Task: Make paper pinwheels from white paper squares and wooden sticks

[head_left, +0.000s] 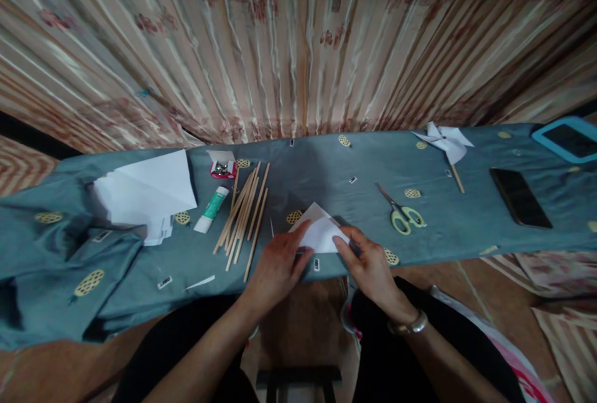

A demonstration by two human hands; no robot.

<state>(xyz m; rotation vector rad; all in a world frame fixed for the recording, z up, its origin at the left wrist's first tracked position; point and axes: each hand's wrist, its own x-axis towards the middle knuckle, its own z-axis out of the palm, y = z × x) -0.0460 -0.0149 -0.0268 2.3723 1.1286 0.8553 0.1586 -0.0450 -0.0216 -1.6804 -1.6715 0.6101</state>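
Observation:
A small sheet of white paper [321, 232], folded into a triangle, lies at the table's front edge between my hands. My left hand [281, 261] pinches its left corner between thumb and fingers. At the right corner, my right hand [368, 262] grips the paper with its thumb on top. Left of my left hand several thin wooden sticks [245, 216] lie in a loose bunch. Scissors with pale green handles [402, 213] rest to the right, blades slightly apart. A finished paper pinwheel [445, 142] on a stick is at the back right.
White paper sheets [149, 188] are stacked at the left, near a glue stick [211, 210] and an open small box of metal pins [222, 166]. A black phone [520, 198] and a blue-framed device [566, 138] lie right. A patterned curtain [298, 48] hangs behind the cloth-covered table [326, 157].

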